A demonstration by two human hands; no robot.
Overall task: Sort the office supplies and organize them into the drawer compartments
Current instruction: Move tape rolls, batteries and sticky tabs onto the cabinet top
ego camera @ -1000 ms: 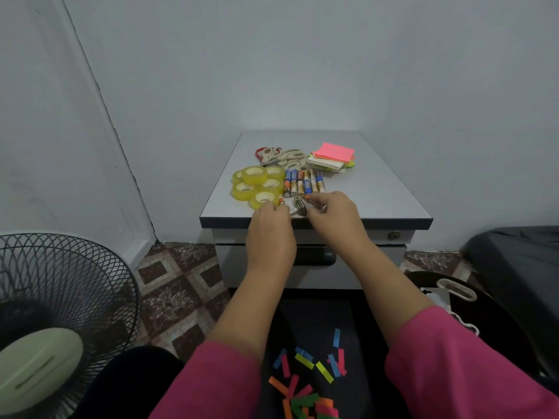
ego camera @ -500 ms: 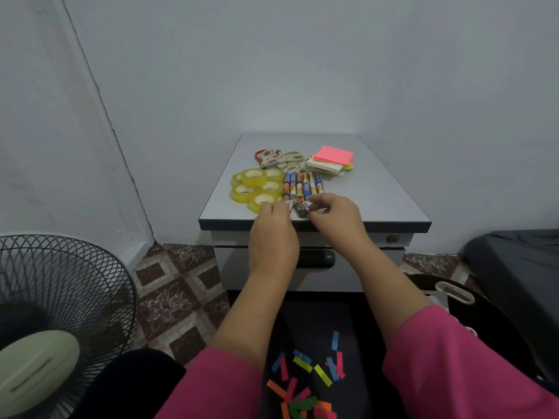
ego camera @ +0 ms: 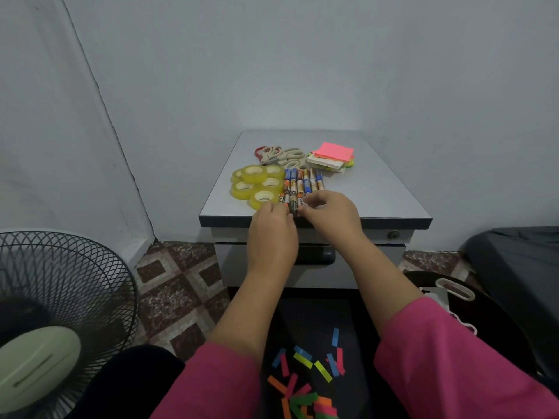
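Observation:
On top of the small grey cabinet [ego camera: 378, 189] lie several yellow tape rolls [ego camera: 257, 184], a row of batteries [ego camera: 301, 182], scissors [ego camera: 279, 155] and a stack of sticky notes [ego camera: 332, 155] with a pink pad on top. My left hand [ego camera: 272, 237] and my right hand [ego camera: 332, 216] meet at the cabinet's front edge. Their fingertips pinch the nearest batteries [ego camera: 292, 204] from both sides. The drawer [ego camera: 369, 261] below is closed, its dark handle [ego camera: 317, 255] partly hidden by my arms.
A black floor fan [ego camera: 60, 313] stands at the lower left. Coloured paper strips [ego camera: 305, 379] lie on my dark lap. A black bag with a white handle [ego camera: 453, 291] sits at the right, beside a dark seat [ego camera: 520, 261]. Walls close in behind and to the right of the cabinet.
Both hands have drawn the loose batteries closer together at the front of the row. The grouped batteries now stand lined up between my fingertips.

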